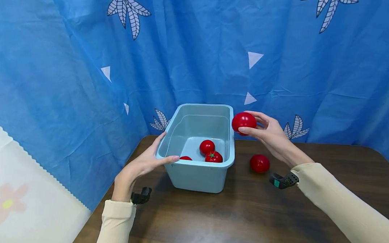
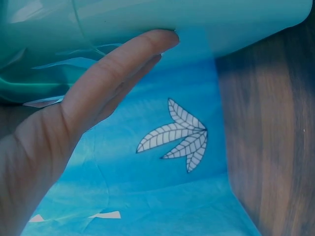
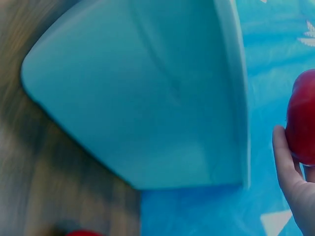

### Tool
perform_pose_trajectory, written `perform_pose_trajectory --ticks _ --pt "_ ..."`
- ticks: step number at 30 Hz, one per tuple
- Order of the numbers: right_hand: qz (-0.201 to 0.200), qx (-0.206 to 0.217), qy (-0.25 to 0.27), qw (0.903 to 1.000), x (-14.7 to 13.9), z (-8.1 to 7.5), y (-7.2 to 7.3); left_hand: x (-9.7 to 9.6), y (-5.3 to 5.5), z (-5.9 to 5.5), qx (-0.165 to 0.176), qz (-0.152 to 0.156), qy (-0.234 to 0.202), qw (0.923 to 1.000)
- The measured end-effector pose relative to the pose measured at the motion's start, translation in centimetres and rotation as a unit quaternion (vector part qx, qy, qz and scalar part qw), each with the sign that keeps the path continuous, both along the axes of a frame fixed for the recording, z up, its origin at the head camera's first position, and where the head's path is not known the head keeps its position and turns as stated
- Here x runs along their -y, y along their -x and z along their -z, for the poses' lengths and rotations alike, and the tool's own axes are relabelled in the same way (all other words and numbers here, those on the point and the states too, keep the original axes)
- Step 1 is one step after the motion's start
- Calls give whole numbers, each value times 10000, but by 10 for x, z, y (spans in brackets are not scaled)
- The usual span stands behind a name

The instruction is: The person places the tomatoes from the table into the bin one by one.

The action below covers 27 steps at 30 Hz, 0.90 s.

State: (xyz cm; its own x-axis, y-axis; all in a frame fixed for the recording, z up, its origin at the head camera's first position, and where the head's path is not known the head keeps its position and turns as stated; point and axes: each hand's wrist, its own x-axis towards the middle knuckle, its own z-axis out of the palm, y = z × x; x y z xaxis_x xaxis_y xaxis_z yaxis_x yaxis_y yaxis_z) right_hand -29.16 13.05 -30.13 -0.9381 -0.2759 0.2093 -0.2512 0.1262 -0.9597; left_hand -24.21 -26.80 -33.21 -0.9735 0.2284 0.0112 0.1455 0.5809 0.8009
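Observation:
Held above the right rim of a light blue plastic bin (image 1: 195,177), a red tomato (image 1: 244,123) is pinched between the thumb and fingers of my right hand (image 1: 272,137). The right wrist view catches part of this tomato (image 3: 302,118) at its edge, beside the bin wall (image 3: 147,98). My left hand (image 1: 144,161) spans the bin's near left corner, thumb along the front rim and straight fingers against the left side. Inside the bin lie a tomato (image 1: 207,146), another with a green stem top (image 1: 214,157), and a third mostly hidden by the front wall.
Another red tomato (image 1: 259,163) lies on the dark wooden table (image 1: 242,218), right of the bin. A blue curtain (image 1: 200,56) with white leaves and triangles hangs close behind the bin and along the left. Pale cloth (image 1: 22,186) with a flower print is at the lower left.

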Motion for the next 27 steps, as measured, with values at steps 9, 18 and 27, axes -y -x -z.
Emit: perform_pose_trajectory --ticks 9,18,27 --pt "-147 -113 414 9990 40 -24 13 2 -2 1 4 13 -90 10000" --pt "-265 -156 657 9974 74 -32 34 -1 -2 2 129 -20 -84 9999" --pt "-153 -134 881 9959 103 -44 50 0 1 -1 130 -10 -59 9999"
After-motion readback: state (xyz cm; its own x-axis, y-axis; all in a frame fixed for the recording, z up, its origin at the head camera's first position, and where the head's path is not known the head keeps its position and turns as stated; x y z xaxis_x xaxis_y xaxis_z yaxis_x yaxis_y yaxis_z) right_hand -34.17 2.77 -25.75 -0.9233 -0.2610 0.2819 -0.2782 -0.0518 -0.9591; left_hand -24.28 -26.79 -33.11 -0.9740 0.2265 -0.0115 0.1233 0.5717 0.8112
